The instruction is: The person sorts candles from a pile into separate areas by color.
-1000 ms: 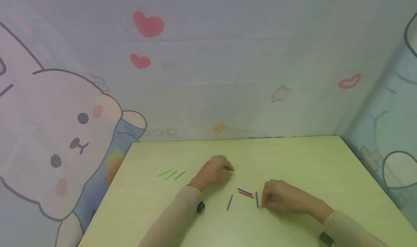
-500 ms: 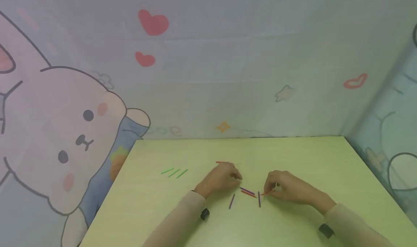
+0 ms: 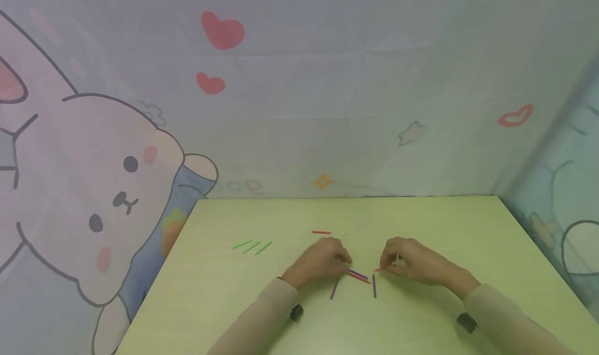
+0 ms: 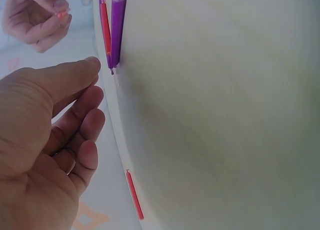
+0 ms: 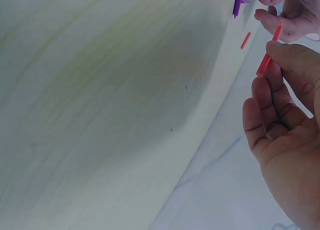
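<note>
My right hand [image 3: 414,261] pinches a thin red candle-like stick [image 5: 270,52] between thumb and fingers, its narrow tip pointing away from the palm in the right wrist view. My left hand [image 3: 320,261] has loosely bent fingers and holds nothing; its thumb and index fingertips are close to the left end of a purple stick [image 3: 359,274]. Against that one lies a red stick [image 3: 360,278]. Another purple stick [image 3: 374,287] lies to their right, below the right fingertips. A slanted purple stick [image 4: 117,29] lies below the left hand.
At the back lies one red stick [image 3: 322,232], beyond the left hand. Three green sticks [image 3: 251,247] are laid out side by side on the left of the pale yellow-green table [image 3: 444,220]. A printed cloth backdrop [image 3: 290,147] stands behind the table's far edge.
My right hand has moved away from me over the table, carrying the red stick. The left hand has shifted nearer to the paired sticks, and the red stick at the back has come into view.
</note>
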`<action>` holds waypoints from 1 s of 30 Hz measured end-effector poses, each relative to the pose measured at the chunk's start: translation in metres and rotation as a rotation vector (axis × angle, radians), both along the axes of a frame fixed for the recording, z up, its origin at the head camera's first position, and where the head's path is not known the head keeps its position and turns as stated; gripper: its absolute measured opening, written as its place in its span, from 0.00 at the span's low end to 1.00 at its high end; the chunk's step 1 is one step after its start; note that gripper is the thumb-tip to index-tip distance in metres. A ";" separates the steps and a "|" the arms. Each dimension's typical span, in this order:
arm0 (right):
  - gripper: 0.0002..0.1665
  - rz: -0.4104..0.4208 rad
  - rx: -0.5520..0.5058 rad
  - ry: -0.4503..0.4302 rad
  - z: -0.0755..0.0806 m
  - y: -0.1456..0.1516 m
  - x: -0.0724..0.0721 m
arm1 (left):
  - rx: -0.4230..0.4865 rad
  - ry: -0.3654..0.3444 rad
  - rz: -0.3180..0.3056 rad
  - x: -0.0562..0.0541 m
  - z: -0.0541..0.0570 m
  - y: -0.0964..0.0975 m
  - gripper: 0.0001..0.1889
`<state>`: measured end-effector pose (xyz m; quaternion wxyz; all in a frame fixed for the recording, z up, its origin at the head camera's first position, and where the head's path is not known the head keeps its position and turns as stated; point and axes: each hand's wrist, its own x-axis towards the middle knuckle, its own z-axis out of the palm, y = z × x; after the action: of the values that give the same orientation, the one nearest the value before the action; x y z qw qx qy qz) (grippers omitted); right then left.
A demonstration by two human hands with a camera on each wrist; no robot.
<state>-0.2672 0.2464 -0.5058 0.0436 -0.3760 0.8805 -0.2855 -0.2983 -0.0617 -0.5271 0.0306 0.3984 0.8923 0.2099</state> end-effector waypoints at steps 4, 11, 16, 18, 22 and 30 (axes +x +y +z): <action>0.08 0.009 -0.002 0.022 0.002 0.000 -0.005 | -0.015 0.028 -0.012 0.001 0.001 0.001 0.08; 0.07 0.026 -0.020 0.058 0.004 -0.001 -0.012 | -0.041 0.060 -0.044 0.003 -0.001 0.004 0.07; 0.08 0.024 -0.013 0.067 0.005 -0.003 -0.020 | -0.071 0.084 -0.083 0.005 -0.003 0.005 0.07; 0.08 0.023 -0.014 0.069 0.006 -0.005 -0.024 | -0.082 0.094 -0.091 0.005 -0.002 0.005 0.07; 0.08 0.026 -0.023 0.065 0.007 -0.013 -0.031 | -0.105 0.117 -0.105 0.007 -0.002 0.005 0.06; 0.08 0.040 -0.027 0.084 0.008 -0.027 -0.044 | -0.103 0.095 -0.103 0.012 0.000 0.006 0.04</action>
<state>-0.3109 0.2190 -0.4979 0.0074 -0.4055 0.8700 -0.2805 -0.2859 -0.0558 -0.5273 0.0195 0.4511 0.8808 0.1427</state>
